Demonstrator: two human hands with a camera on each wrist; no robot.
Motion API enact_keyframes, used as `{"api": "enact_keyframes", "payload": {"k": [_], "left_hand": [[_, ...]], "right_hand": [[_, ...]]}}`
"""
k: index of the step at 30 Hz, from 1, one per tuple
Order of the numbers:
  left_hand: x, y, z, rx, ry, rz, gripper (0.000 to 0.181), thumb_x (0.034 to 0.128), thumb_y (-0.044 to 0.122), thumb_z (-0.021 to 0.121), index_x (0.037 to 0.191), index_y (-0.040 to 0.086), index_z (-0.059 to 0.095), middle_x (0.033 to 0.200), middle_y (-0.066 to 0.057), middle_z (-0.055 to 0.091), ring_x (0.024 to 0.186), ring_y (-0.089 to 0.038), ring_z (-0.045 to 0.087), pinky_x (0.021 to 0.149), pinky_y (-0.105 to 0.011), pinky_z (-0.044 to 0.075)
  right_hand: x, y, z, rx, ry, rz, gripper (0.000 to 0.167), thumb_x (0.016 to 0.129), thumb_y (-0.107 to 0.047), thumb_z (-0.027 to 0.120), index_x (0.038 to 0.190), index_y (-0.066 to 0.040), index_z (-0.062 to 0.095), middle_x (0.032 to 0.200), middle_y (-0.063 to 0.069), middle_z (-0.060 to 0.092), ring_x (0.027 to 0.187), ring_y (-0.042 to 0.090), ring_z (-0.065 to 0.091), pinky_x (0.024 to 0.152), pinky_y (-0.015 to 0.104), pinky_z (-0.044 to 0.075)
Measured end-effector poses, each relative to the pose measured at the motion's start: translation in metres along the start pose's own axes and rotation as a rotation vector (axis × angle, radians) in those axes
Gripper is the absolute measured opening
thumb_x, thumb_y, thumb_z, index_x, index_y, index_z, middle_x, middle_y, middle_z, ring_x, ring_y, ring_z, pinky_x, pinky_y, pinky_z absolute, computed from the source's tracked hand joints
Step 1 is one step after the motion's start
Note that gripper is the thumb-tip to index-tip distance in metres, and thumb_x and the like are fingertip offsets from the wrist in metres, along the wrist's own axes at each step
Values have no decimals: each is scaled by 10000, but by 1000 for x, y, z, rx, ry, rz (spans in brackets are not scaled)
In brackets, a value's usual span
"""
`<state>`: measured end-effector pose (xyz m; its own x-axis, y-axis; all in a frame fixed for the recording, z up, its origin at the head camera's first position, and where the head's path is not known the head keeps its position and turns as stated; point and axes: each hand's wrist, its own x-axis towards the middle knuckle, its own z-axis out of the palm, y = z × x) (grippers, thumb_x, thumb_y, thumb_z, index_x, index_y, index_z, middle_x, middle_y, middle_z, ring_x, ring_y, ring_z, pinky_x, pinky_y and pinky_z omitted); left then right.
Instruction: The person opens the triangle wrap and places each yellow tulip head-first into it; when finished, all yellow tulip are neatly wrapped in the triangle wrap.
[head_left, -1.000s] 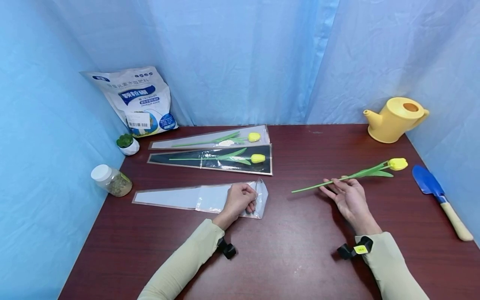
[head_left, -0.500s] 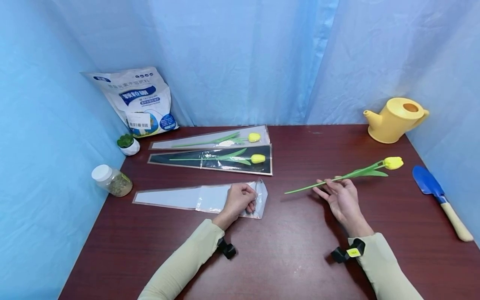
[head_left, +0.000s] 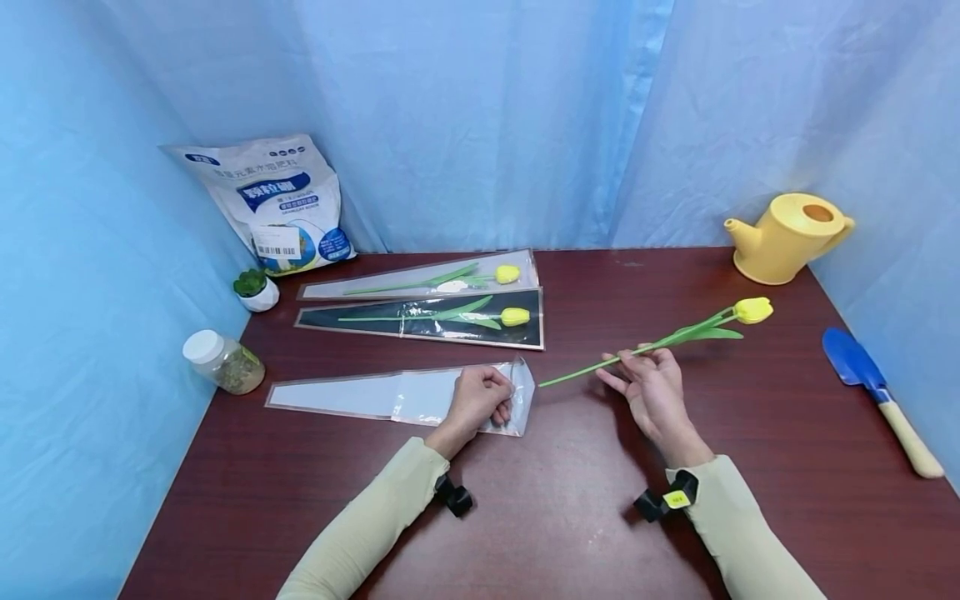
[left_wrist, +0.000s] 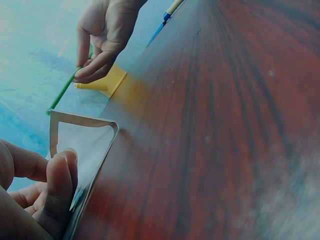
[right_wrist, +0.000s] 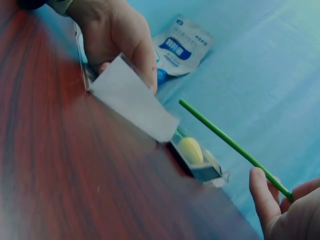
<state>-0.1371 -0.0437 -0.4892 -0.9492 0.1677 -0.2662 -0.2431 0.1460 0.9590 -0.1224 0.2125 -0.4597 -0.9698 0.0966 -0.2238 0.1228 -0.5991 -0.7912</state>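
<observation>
A white flower sleeve (head_left: 337, 394) with a clear front lies on the table, its wide end to the right. My left hand (head_left: 477, 402) pinches the sleeve near that end, and in the left wrist view the mouth gapes above my fingers (left_wrist: 62, 172). With thumb and fingertips my right hand (head_left: 652, 396) holds a yellow tulip (head_left: 752, 311) by its green stem, bloom up and to the right. The stem's lower tip is close to the sleeve's mouth; in the right wrist view the stem (right_wrist: 220, 134) slants toward the sleeve, apart from it.
Behind lie a black sleeve (head_left: 382, 327) and another white sleeve (head_left: 322, 290), each with a yellow tulip inside. A fertilizer bag (head_left: 277, 208), potted plant (head_left: 257, 290) and jar (head_left: 225, 362) stand left. At right are a yellow watering can (head_left: 783, 242) and a blue trowel (head_left: 877, 396).
My right hand has moved left with the tulip, bringing the stem's tip up to the sleeve's wide end. The left hand and the sleeve have stayed in place.
</observation>
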Motion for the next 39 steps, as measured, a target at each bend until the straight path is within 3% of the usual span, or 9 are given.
{"api": "enact_keyframes", "payload": {"k": [9,20,23,28,34,39], "left_hand": [[0,2,0,-24,-7,7,110,876,-29,569,845,-92,654,519,-13,573,377,-73,519,382,-206,442],[-3,6,1,-3,-5,10,120,896,13,565,874,-61,657,536,-34,578,382,-87,508,380,-209,430],[-4,8,3,38,18,52,114,888,3,562,881,-58,658,540,-61,589,371,-85,511,377,-219,435],[-5,15,10,161,82,179,95,865,-24,562,860,-38,656,556,-151,632,341,-64,506,375,-271,478],[-5,23,21,282,170,277,111,844,-28,574,799,1,672,557,-110,644,347,-15,507,385,-211,449],[-3,23,25,351,209,337,113,846,-21,587,786,18,674,576,-102,674,366,17,517,430,-185,465]], "right_hand": [[6,12,18,-77,62,-37,221,1006,37,474,1018,-157,370,900,-22,573,898,152,744,767,363,627],[7,21,22,-159,124,-108,228,999,43,490,1033,-156,385,841,-13,570,865,157,746,723,361,630],[6,23,23,-170,130,-127,229,998,51,486,1029,-154,390,845,-9,577,837,141,744,712,360,630],[5,26,24,-193,129,-154,226,997,52,487,1033,-151,396,859,-7,580,843,139,745,708,350,629],[4,29,25,-169,127,-156,240,993,58,493,1029,-159,398,876,0,601,855,155,747,719,346,629],[4,30,24,-150,127,-163,213,996,36,509,1046,-135,394,899,7,614,884,175,750,748,347,628]]}}
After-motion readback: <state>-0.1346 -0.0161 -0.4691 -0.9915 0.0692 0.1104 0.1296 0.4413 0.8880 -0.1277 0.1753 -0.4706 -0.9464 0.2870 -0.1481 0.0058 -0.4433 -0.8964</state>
